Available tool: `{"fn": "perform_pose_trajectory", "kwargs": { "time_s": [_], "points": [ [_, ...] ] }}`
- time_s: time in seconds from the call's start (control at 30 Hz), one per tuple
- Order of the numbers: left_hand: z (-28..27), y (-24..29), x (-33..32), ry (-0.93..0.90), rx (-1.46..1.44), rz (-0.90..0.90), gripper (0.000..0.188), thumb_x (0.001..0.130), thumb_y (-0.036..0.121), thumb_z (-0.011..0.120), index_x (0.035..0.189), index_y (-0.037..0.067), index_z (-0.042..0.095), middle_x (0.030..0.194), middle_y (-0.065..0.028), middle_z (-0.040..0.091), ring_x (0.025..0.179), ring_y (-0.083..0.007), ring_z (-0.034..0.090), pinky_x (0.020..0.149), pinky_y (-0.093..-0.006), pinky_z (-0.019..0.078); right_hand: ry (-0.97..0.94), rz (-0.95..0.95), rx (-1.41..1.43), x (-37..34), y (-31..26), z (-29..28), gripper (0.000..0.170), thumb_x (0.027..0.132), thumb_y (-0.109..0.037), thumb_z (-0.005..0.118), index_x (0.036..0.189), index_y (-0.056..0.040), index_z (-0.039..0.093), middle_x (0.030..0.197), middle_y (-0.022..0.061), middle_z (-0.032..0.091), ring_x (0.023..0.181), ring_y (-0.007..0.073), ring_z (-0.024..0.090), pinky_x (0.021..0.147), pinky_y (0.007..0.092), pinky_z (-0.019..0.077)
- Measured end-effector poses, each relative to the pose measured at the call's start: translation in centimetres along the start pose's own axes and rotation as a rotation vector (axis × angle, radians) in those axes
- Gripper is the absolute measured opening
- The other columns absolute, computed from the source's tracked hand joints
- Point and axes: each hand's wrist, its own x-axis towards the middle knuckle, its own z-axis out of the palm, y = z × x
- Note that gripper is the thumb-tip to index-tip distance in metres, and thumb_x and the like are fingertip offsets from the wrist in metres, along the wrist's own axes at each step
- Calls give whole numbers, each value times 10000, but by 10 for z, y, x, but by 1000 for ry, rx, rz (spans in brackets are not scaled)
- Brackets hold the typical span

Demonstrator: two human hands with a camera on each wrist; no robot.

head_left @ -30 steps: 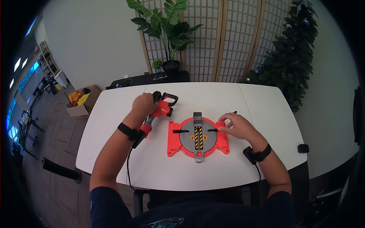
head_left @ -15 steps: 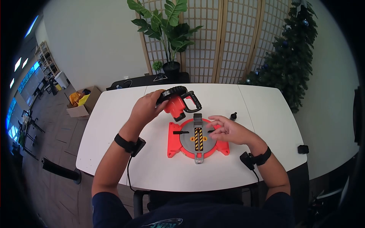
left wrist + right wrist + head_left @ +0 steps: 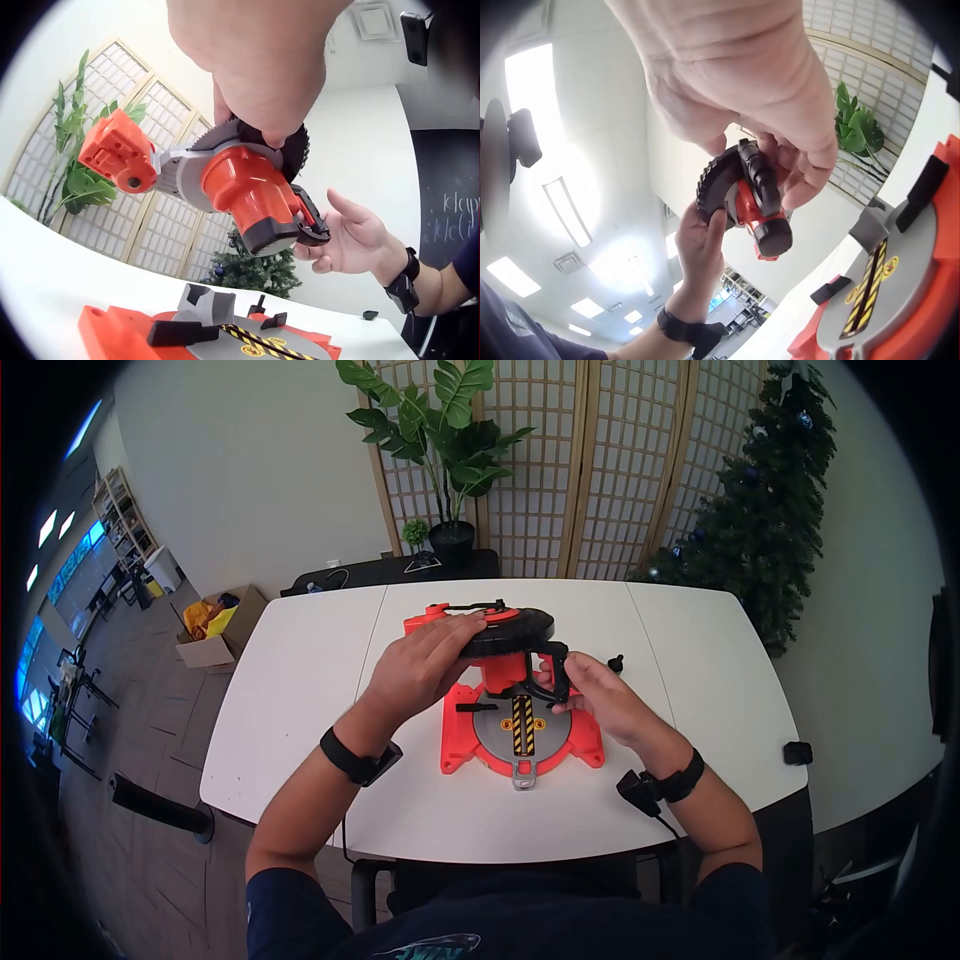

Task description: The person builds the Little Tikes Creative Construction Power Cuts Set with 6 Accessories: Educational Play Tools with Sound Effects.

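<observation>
White table is standing before a latticed folding screen; a red-and-grey base is resting on it. Left hand is gripping the red toy saw by its black blade guard, thumb and fingers opposed. Saw is hanging above the base, apart from it. Right hand is lying half-curled at the black handle, thumb apart; cannot tell whether it is gripping.
</observation>
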Motion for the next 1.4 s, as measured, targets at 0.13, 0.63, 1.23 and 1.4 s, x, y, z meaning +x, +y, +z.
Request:
{"fn": "perform_pose_trajectory", "kwargs": {
  "time_s": [0.13, 0.63, 1.23, 1.4],
  "points": [
    [2, 8, 2, 75, 18, 98, 486, 817, 115, 771, 1280, 82, 625, 1277, -74, 687, 1147, -255, 680, 928, -345, 590, 21, 17, 105, -4, -5, 8, 523, 1118, -473, 283, 1313, -70, 554, 1193, 59, 624, 1134, 133, 576, 904, 349, 518],
    [-5, 0, 3, -109, -128, -104, 758, 768, 208, 837, 1441, 128, 497, 1459, -73, 559, 1318, -309, 537, 1098, -418, 447, 139, -104, 38, -2, 8, -1, 608, 1073, -638, 251, 787, -130, 426, 679, -56, 336, 623, 87, 323, 600, 259, 342],
    [10, -21, -18, -498, -552, -613, 452, 935, 381, 732, 1153, 7, 599, 983, -179, 714, 874, -308, 701, 786, -391, 549, 267, -308, -362, -14, -19, -24, 723, 1088, -586, 307, 901, 22, 651, 776, -1, 576, 717, 86, 446, 698, 264, 425],
    [19, -11, -25, -475, -514, -593, 461, 966, 408, 676, 1147, 5, 545, 899, -188, 700, 833, -360, 689, 754, -420, 530, 262, -308, -370, -13, -19, -24, 724, 1083, -592, 321, 838, 17, 627, 747, -5, 557, 710, 87, 443, 693, 269, 428]
  ]
}}
